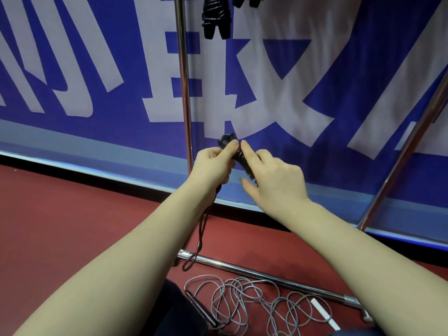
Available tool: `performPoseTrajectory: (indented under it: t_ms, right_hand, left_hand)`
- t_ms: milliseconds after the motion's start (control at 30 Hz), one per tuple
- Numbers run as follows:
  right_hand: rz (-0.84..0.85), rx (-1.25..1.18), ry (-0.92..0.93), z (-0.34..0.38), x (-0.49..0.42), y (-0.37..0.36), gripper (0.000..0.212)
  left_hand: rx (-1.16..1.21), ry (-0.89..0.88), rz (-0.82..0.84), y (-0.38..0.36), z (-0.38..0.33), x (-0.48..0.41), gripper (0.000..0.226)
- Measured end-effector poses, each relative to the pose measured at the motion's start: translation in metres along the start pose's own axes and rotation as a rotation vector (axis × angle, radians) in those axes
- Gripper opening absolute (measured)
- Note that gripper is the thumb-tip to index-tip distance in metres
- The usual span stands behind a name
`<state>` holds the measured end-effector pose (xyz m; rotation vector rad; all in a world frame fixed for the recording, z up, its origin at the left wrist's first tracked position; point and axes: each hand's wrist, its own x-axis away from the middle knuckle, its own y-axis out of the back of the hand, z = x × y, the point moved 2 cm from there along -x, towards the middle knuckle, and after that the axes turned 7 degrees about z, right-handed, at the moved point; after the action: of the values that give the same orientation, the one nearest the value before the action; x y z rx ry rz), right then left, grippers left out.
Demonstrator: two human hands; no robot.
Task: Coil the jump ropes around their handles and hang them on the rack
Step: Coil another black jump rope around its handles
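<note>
Where the black ribbed coil of rope-wound handles sits mid-scene before the chrome rack upright, the left hand grips it with curled fingers, and a thin black tail hangs below. The right hand, fingers nearly straight, touches the coil. A smooth grey cord lies tangled on the near red floor. The far blue banner bears large white characters, cropped and unreadable.

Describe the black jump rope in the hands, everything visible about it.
The black jump rope is mostly wound: its cord lies in tight ridged turns, forming a dark, matte bundle tilted with its top toward the left. The left hand grips it near the top; the right hand touches the coil with a straight index finger. A loose tail of cord hangs below the left hand, ending in a loop near the rack's base bar.
</note>
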<state>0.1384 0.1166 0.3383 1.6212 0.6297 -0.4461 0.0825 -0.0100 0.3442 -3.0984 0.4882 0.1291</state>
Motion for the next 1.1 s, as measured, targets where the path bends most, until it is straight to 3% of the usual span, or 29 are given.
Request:
performPoseTrajectory:
  t_ms: [67,133,200,267,333,433,600,833,1000,1100]
  right_hand:
    - [0.253,-0.303,-0.073,-0.006,-0.002,0.007,0.066]
    - [0.320,-0.560,-0.171,-0.015,-0.003,0.011,0.050]
    - [0.347,-0.998,-0.277,-0.026,-0.005,0.013,0.041]
    - [0.504,-1.413,-0.338,-0.032,-0.006,0.014,0.042]
    - [0.647,-1.568,-0.284,-0.031,-0.003,0.016,0.048]
    - [0.715,-1.611,-0.225,-0.026,-0.003,0.021,0.052]
    - [0.567,-1.413,-0.247,-0.025,-0.006,0.025,0.020]
    - [0.450,-1.226,-0.193,-0.033,-0.009,0.023,0.028]
    - [0.380,-1.227,-0.230,-0.047,-0.010,0.018,0.029]
    - [0.395,-1.216,-0.237,-0.050,-0.009,0.015,0.031]
  left_hand:
    - [-0.066,-0.020,0.029,0.005,0.002,0.000,0.037]
    - [-0.064,-0.025,0.112,0.007,0.003,0.002,0.038]
    - [-0.016,-0.046,0.214,0.005,0.002,0.006,0.049]
    - [0.019,-0.068,0.300,0.002,-0.001,0.010,0.057]
    - [0.027,-0.088,0.369,-0.001,-0.005,0.012,0.057]
    - [0.002,-0.109,0.417,-0.002,-0.006,0.013,0.050]
    - [-0.066,-0.052,0.314,0.006,0.003,0.004,0.043]
    - [-0.206,-0.010,0.138,0.007,0.002,0.000,0.045]
    - [-0.152,-0.013,0.283,0.001,0.002,0.002,0.021]
    - [-0.159,-0.010,0.261,0.000,0.004,0.002,0.016]
